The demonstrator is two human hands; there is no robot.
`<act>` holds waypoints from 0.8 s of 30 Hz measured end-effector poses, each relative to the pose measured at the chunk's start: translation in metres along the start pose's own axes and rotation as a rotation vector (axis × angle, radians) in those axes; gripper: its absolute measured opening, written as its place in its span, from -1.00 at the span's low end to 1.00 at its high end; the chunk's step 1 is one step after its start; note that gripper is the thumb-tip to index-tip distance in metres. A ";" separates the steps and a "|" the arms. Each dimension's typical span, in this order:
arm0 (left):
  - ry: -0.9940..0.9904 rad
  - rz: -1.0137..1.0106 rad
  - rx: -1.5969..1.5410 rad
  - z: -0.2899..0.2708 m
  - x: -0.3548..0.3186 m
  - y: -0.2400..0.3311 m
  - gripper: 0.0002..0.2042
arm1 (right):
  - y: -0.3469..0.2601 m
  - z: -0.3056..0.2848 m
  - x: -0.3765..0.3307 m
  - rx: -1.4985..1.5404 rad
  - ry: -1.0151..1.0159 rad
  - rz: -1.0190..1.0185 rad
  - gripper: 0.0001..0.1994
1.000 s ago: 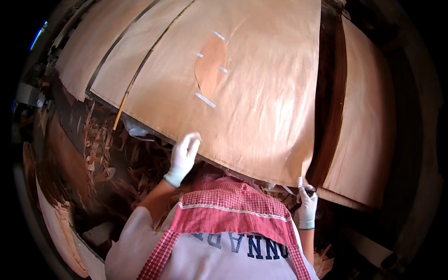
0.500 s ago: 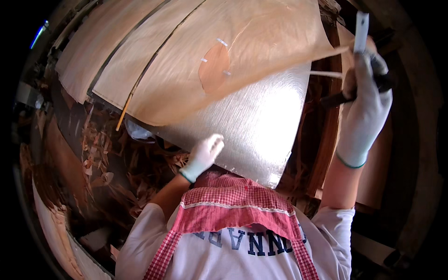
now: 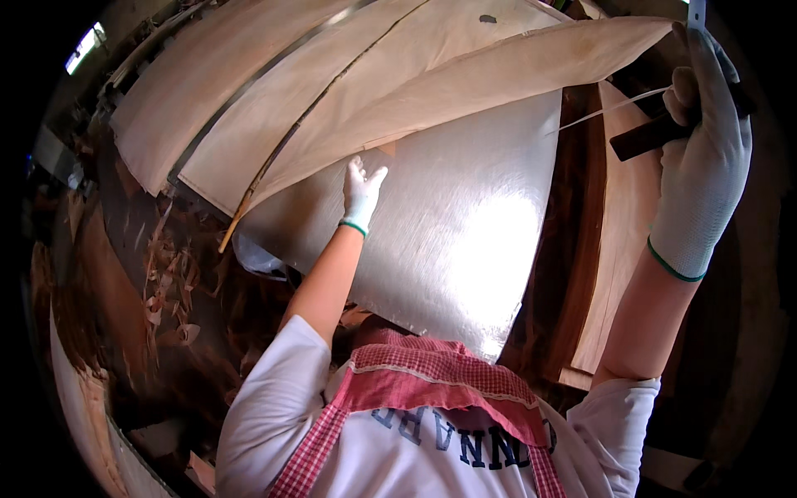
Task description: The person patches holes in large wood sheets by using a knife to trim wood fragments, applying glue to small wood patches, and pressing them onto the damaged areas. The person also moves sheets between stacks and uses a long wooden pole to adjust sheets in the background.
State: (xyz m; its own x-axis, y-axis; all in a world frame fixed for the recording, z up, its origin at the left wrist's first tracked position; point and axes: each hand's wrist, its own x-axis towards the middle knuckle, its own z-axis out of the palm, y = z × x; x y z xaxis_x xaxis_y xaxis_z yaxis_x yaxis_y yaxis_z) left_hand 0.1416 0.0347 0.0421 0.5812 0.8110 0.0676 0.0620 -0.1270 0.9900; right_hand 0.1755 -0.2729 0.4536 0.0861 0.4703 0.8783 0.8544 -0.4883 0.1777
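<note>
A large, thin sheet of wood veneer [image 3: 398, 100] is lifted on its near side, curling away from a shiny metal plate [image 3: 448, 216]. My right hand [image 3: 706, 141], in a white glove, is raised at the far right by the sheet's lifted corner. Closed fingers there grip a dark-handled tool [image 3: 652, 137]; a pale flat piece [image 3: 696, 15] sticks up above them. Whether both are one tool I cannot tell. My left hand [image 3: 362, 195], also gloved, reaches over the plate to the sheet's underside, thumb and fingers apart. A small reddish patch [image 3: 388, 148] shows beside its fingertips.
A thin stick [image 3: 274, 153] lies across the veneer on the left, beside a dark strip [image 3: 241, 70]. Veneer scraps [image 3: 170, 290] litter the lower left. Right of the plate stand wooden boards [image 3: 610, 249]. A clear plastic bag [image 3: 259, 257] lies under the plate's left edge.
My right hand has moved up and right, with the sheet's near side lifted and folded further back. My left hand has moved forward from the plate's near edge to the veneer.
</note>
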 end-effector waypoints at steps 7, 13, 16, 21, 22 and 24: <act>0.304 0.139 0.037 0.005 0.038 0.051 -0.63 | -0.009 0.007 0.015 0.112 0.051 0.046 -0.58; 0.328 0.145 0.226 0.004 0.042 0.031 -0.68 | -0.004 0.004 0.020 0.436 0.026 0.069 -0.64; 0.251 0.102 0.358 -0.010 0.036 0.015 -0.66 | 0.002 -0.005 0.025 0.177 -0.117 -0.140 -0.64; 0.164 0.124 0.514 -0.032 0.033 0.001 -0.70 | -0.006 0.005 0.019 0.240 -0.012 -0.097 -0.64; 0.148 0.170 0.515 -0.033 0.028 -0.001 -0.70 | -0.008 0.007 0.017 0.237 -0.001 -0.087 -0.64; 0.105 0.260 0.491 -0.029 0.017 -0.007 -0.74 | -0.007 0.011 0.016 0.326 0.011 -0.049 -0.65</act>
State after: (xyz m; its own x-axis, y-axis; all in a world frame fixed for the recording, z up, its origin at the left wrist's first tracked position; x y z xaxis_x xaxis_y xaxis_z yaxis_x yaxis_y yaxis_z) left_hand 0.1274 0.0660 0.0401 0.5456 0.7666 0.3386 0.3124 -0.5610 0.7666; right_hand 0.1764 -0.2541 0.4618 0.0369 0.4783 0.8774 0.9767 -0.2031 0.0697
